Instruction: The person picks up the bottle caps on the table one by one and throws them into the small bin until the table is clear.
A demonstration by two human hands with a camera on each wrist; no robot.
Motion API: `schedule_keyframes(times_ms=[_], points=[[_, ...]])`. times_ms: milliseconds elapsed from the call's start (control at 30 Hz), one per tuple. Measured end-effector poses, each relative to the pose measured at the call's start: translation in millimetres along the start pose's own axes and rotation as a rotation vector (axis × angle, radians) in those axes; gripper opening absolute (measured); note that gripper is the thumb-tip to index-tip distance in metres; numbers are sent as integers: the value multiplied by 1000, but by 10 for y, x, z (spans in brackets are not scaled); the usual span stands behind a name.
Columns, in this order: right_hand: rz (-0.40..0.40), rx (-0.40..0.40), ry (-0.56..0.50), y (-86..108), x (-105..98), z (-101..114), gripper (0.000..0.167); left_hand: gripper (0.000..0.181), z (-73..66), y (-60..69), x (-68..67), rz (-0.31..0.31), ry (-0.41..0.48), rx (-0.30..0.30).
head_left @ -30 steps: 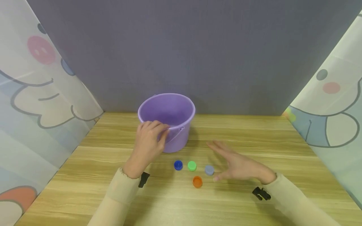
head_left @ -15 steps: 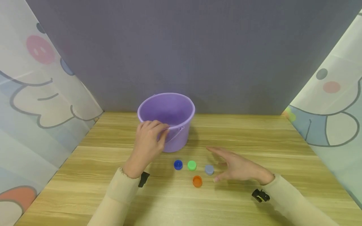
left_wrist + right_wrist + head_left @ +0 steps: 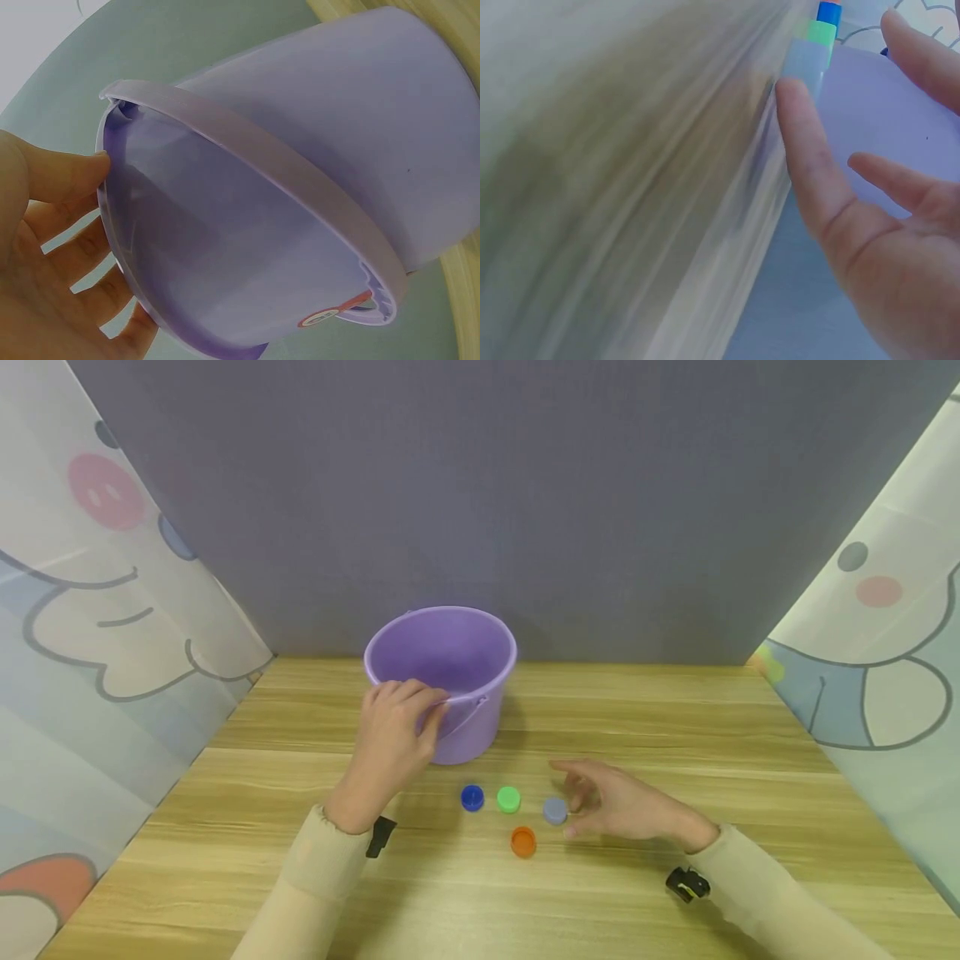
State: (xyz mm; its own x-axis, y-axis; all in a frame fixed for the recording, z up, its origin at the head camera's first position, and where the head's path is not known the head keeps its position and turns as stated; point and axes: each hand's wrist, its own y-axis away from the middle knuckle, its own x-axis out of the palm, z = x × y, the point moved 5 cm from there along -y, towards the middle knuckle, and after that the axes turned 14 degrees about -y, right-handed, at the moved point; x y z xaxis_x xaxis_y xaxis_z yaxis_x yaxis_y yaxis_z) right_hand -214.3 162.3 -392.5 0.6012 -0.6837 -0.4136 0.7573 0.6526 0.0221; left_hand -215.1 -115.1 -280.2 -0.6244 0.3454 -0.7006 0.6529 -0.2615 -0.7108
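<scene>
Worktop (image 3: 675, 714) across lower frame, purple bucket (image 3: 476, 731) upright at centre, inner wall visible; left hand (image 3: 393, 727) left of centre pinches its near rim, thumb outside, while right hand (image 3: 618, 802) at lower right is released, thumb and fingers parted beside the grey-blue cap, contact unclear. Red-and-white sticker (image 3: 324, 316), lower right of left-wrist view, unreadable. Caps lower centre, outside bucket: orange cap (image 3: 523, 842) nearest, grey-blue cap (image 3: 555, 811) right, green cap (image 3: 508, 800) middle, blue cap (image 3: 472, 798) left.
</scene>
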Motion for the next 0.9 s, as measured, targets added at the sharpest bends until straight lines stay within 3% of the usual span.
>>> schedule_keyframes(times_ms=[467, 900], points=[[64, 74, -40, -41, 84, -89, 91, 10, -6, -2, 3, -6, 3, 7], [68, 162, -88, -78, 152, -131, 72, 10, 2, 8, 5, 0, -4, 5]])
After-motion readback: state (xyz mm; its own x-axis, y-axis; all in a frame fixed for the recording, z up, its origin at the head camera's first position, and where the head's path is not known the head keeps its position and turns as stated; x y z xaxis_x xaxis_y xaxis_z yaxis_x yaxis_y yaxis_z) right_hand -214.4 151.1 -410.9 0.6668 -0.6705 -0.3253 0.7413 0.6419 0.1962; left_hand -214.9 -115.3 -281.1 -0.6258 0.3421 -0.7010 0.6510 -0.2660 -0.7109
